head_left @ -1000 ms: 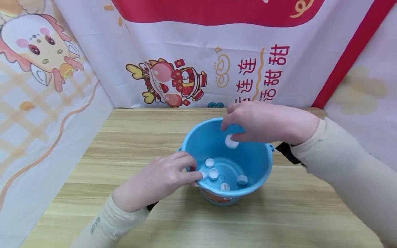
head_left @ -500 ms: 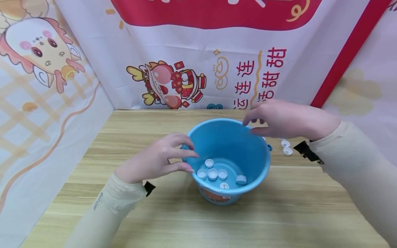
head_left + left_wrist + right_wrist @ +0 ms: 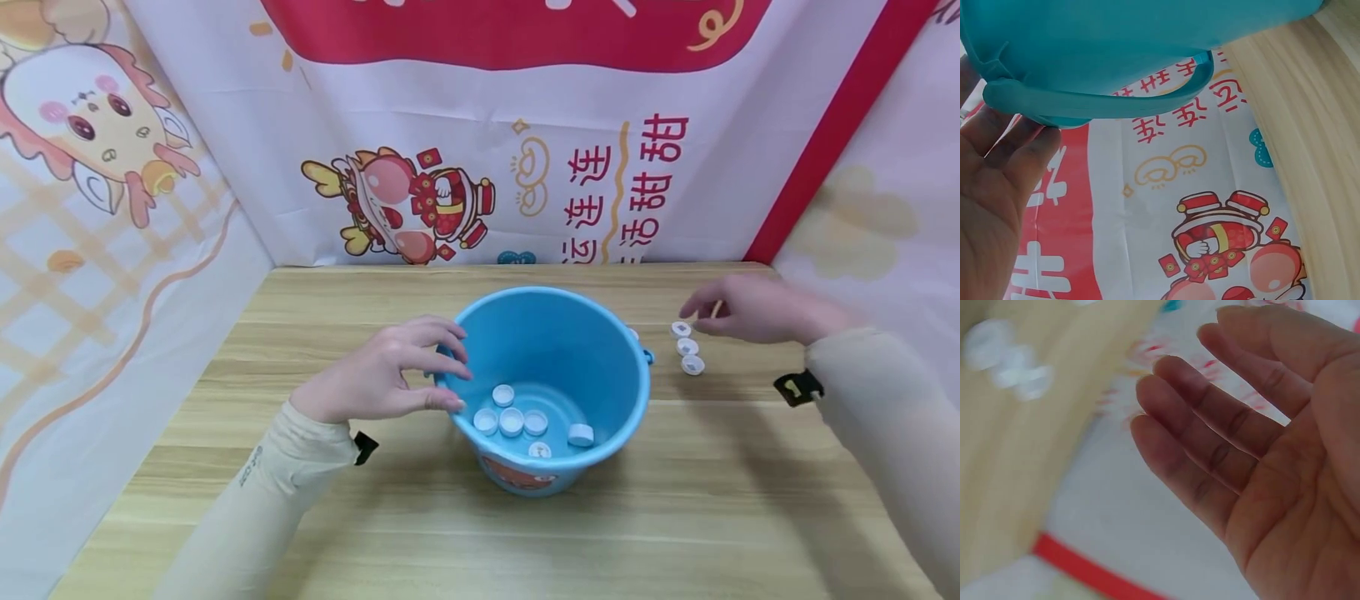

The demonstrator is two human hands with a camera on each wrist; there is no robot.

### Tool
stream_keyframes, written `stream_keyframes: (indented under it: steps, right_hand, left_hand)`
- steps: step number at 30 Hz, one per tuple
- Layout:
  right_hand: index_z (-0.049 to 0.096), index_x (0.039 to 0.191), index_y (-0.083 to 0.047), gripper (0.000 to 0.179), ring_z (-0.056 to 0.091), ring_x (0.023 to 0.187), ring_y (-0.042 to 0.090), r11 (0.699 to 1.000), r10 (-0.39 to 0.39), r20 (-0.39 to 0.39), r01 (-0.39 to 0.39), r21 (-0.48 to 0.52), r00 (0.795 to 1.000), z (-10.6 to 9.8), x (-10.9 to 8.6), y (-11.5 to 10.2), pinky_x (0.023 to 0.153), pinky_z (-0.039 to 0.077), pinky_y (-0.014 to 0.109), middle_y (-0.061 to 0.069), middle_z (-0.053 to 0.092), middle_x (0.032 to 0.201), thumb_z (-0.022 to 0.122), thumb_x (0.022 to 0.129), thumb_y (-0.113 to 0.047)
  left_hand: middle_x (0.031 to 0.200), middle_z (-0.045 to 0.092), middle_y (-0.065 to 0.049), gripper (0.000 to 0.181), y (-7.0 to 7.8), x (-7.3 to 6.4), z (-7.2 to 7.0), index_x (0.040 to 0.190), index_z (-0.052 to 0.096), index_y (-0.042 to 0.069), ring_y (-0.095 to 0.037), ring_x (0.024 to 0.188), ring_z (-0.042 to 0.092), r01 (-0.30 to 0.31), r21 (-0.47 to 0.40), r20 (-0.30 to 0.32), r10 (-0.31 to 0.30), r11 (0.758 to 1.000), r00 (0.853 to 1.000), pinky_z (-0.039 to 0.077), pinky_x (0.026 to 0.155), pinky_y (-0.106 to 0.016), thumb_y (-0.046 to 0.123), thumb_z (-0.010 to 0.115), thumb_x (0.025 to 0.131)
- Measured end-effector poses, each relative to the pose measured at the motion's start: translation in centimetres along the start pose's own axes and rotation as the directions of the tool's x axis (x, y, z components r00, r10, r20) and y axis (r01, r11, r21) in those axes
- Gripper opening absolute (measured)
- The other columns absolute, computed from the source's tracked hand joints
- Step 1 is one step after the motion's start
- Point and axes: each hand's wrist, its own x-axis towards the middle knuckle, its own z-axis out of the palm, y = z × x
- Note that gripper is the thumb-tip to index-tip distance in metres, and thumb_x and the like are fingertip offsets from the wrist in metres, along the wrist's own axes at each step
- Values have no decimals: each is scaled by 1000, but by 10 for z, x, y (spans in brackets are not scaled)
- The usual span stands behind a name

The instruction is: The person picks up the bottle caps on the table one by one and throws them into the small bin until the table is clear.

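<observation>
A blue bucket stands upright on the table with several white bottle caps on its floor. At its left rim is my left hand, fingers loosely bent and reaching to the edge; firm contact is hard to judge. In the left wrist view its fingers lie close to the rim and the bucket's handle. My right hand hovers over the table right of the bucket, beside a row of three white caps. The right wrist view has its palm bare, fingers nearly straight, holding nothing.
Another white cap peeks out from behind the bucket's right side. The wooden table meets a printed cloth backdrop at its far edge, and more printed cloth hangs along the left.
My right hand has dropped a white cap into the bucket and moved right to the caps on the table. The left hand has loosened from the rim and shifted slightly up.
</observation>
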Motion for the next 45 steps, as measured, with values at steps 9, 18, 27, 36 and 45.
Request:
stream_keyframes:
  steps: [9,18,27,36,45]
  right_hand:
    - [73,113,-10,23,60,86,19,990,83,57,-89,109,995,55,3,64,74,56,39,-1,66,94,70,91,-15]
    - [70,120,-10,33,60,91,23,971,132,79,-145,190,988,82,10,69,78,57,40,5,67,104,75,90,-22]
    - [69,123,-17,41,58,96,27,958,198,100,-214,189,975,88,14,58,79,56,45,9,64,113,79,87,-31]
    - [73,110,-18,22,56,87,23,977,128,83,-140,161,988,90,12,52,75,56,38,4,66,104,76,89,-17]
    - [73,112,-9,23,57,82,21,986,106,-10,-104,130,994,72,9,39,70,56,36,6,67,102,73,90,-14]
  left_hand:
    - [109,68,-1,26,-5,0,4,101,78,13,-28,117,57,-84,1,-43,84,996,996,50,98,-46,35,78,86]
    - [102,70,-1,23,-5,3,6,95,78,11,-23,108,62,-181,-55,-78,176,982,981,43,105,-51,34,74,90]
    - [96,71,1,18,-3,4,6,91,78,12,-20,107,61,-143,-104,-59,137,984,989,39,108,-52,30,77,88]
    - [96,71,5,15,-5,2,7,93,77,13,-20,107,61,-131,-118,-60,124,984,990,39,108,-52,27,78,87]
    - [95,71,5,15,-5,0,9,91,78,11,-21,108,60,-109,-133,-70,101,985,992,38,108,-52,25,78,87]
